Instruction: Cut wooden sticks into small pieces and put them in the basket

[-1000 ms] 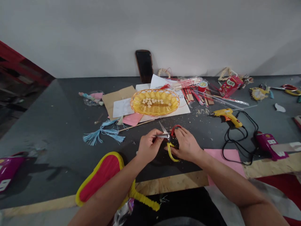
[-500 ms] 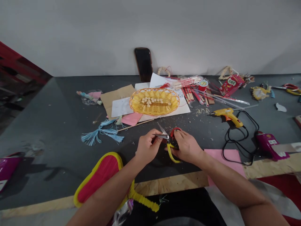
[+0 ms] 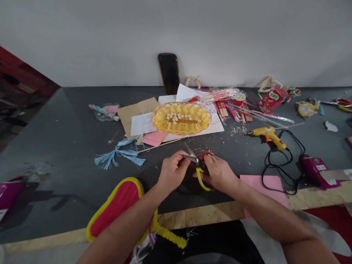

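Observation:
My right hand [image 3: 220, 173] grips a pair of scissors [image 3: 202, 179] with red and yellow handles, its blades spread and pointing left. Close beside the blades, my left hand [image 3: 175, 169] is closed in a pinch, thumb against fingers. Whatever lies in that pinch is too small to make out. Beyond both hands, a yellow woven basket [image 3: 162, 126] holds small pale pieces. Below my left forearm lies a fan-shaped piece [image 3: 117, 207], red with a yellow fuzzy border and a yellow wrapped handle.
A yellow glue gun [image 3: 269, 136] with a black cord lies at right, near pink paper [image 3: 264, 185]. Blue tassels [image 3: 118, 156] and a thin stick [image 3: 159, 145] are at left. A phone [image 3: 169, 73] leans on the wall, beside papers and wrapped sticks [image 3: 222, 96].
Both hands and the scissors hold nearly the same pose. The view has shifted very slightly, and the blades look a little less spread.

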